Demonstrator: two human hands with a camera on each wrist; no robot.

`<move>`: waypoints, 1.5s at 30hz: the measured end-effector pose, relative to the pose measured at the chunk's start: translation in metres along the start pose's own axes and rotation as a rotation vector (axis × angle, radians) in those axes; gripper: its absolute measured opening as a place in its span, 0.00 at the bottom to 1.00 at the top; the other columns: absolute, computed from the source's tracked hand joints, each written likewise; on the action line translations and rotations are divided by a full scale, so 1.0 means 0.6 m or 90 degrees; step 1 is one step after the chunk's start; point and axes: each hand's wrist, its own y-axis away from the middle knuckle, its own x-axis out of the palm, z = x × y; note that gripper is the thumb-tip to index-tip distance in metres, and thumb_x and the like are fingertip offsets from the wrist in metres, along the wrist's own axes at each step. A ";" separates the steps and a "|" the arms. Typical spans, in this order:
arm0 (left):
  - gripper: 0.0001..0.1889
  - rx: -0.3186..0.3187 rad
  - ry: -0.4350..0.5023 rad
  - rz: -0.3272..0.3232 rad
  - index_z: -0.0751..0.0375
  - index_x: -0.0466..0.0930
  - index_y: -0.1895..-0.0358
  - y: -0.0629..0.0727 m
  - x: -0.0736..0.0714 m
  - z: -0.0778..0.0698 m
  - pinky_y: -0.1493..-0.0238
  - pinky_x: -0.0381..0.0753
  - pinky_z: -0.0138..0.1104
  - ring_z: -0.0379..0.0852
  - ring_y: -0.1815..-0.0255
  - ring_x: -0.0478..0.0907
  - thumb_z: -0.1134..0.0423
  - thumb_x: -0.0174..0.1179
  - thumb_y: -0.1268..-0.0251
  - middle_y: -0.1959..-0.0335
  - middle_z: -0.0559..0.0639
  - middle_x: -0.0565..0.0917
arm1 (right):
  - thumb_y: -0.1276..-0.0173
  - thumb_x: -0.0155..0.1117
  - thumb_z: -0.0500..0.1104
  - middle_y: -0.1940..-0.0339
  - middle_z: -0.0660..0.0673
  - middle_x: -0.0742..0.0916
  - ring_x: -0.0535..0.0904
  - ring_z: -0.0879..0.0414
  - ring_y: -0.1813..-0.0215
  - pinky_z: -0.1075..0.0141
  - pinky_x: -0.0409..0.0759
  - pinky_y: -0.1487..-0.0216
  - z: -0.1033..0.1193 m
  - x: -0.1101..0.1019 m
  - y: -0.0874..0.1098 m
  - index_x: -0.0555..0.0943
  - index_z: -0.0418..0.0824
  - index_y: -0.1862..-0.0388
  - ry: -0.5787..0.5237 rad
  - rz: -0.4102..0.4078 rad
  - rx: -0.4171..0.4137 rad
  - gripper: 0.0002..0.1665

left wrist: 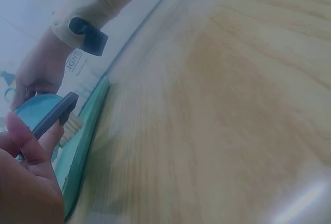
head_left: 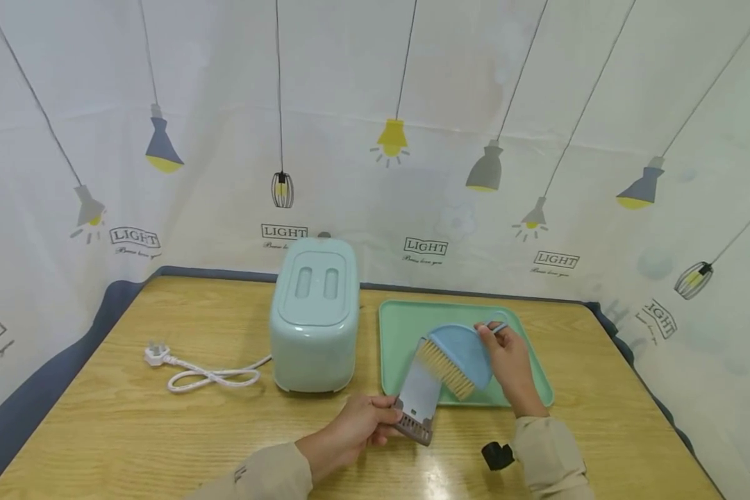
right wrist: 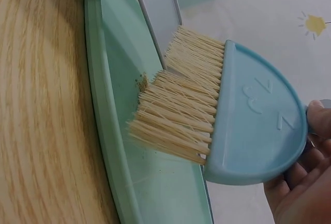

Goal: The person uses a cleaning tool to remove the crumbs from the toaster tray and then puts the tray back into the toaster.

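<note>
In the head view my left hand [head_left: 365, 425] pinches the slotted grey-brown end of a flat metal crumb tray [head_left: 421, 385], which tilts over the green tray [head_left: 396, 316]. My right hand [head_left: 509, 357] grips the handle of a small blue brush [head_left: 465, 347]. Its pale bristles [right wrist: 176, 105] lie against the crumb tray's surface, some splaying past its edge in the right wrist view. Brown crumbs [right wrist: 141, 83] sit on the green tray below the bristles. From the left wrist, only the crumb tray's dark end [left wrist: 57, 114] shows between my fingers.
A pale mint toaster [head_left: 314, 326] stands left of the green tray. Its white power cord [head_left: 215, 376] lies looped on the wooden table [head_left: 162, 437], ending in a plug [head_left: 157, 354]. Behind the table hangs a lamp-printed cloth [head_left: 350, 83]. A black device [head_left: 496, 455] is by my right sleeve.
</note>
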 end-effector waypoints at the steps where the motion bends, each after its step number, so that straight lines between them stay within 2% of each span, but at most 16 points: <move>1: 0.26 0.000 0.000 0.001 0.73 0.67 0.35 0.000 0.000 0.000 0.83 0.69 0.18 0.29 0.79 0.79 0.71 0.58 0.37 0.55 0.63 0.86 | 0.25 0.52 0.51 0.41 0.37 0.83 0.73 0.82 0.59 0.81 0.73 0.58 -0.001 0.000 -0.002 0.77 0.33 0.49 0.000 -0.003 -0.002 0.22; 11: 0.25 0.002 -0.002 0.014 0.74 0.68 0.36 0.005 -0.006 0.000 0.83 0.69 0.18 0.29 0.79 0.80 0.71 0.58 0.37 0.56 0.63 0.87 | 0.25 0.52 0.51 0.43 0.38 0.84 0.73 0.82 0.59 0.82 0.72 0.58 -0.006 -0.001 -0.012 0.77 0.32 0.51 0.009 -0.016 -0.027 0.21; 16: 0.25 -0.002 -0.010 0.018 0.74 0.69 0.36 0.010 -0.008 0.001 0.83 0.69 0.18 0.29 0.79 0.79 0.71 0.58 0.36 0.56 0.62 0.87 | 0.25 0.53 0.51 0.45 0.42 0.85 0.72 0.82 0.59 0.82 0.72 0.58 -0.007 -0.003 -0.011 0.77 0.33 0.51 0.018 -0.018 -0.033 0.21; 23: 0.25 -0.007 -0.007 0.023 0.73 0.68 0.36 0.011 -0.011 0.002 0.83 0.69 0.19 0.29 0.79 0.80 0.70 0.58 0.36 0.55 0.63 0.86 | 0.25 0.51 0.51 0.43 0.38 0.83 0.71 0.84 0.57 0.83 0.71 0.56 -0.003 -0.007 -0.007 0.78 0.35 0.51 0.052 -0.005 -0.065 0.21; 31: 0.25 -0.001 -0.004 0.014 0.73 0.68 0.35 0.008 -0.016 0.003 0.83 0.69 0.19 0.31 0.75 0.83 0.70 0.57 0.35 0.53 0.64 0.85 | 0.26 0.53 0.49 0.47 0.37 0.84 0.72 0.82 0.60 0.81 0.73 0.60 -0.001 -0.008 -0.007 0.80 0.35 0.53 0.066 -0.013 -0.096 0.19; 36: 0.25 -0.005 -0.013 0.005 0.73 0.67 0.35 0.008 -0.021 0.002 0.82 0.70 0.20 0.31 0.75 0.82 0.69 0.57 0.35 0.53 0.63 0.86 | 0.25 0.52 0.46 0.47 0.37 0.85 0.72 0.81 0.60 0.79 0.73 0.61 -0.003 -0.012 -0.005 0.79 0.35 0.55 0.080 0.002 -0.130 0.16; 45: 0.25 -0.002 -0.014 -0.026 0.73 0.68 0.35 0.010 -0.026 -0.002 0.81 0.72 0.21 0.33 0.73 0.84 0.69 0.58 0.36 0.53 0.62 0.86 | 0.26 0.54 0.45 0.53 0.39 0.87 0.71 0.82 0.59 0.77 0.72 0.61 -0.004 -0.029 -0.002 0.80 0.36 0.57 0.150 0.010 -0.186 0.13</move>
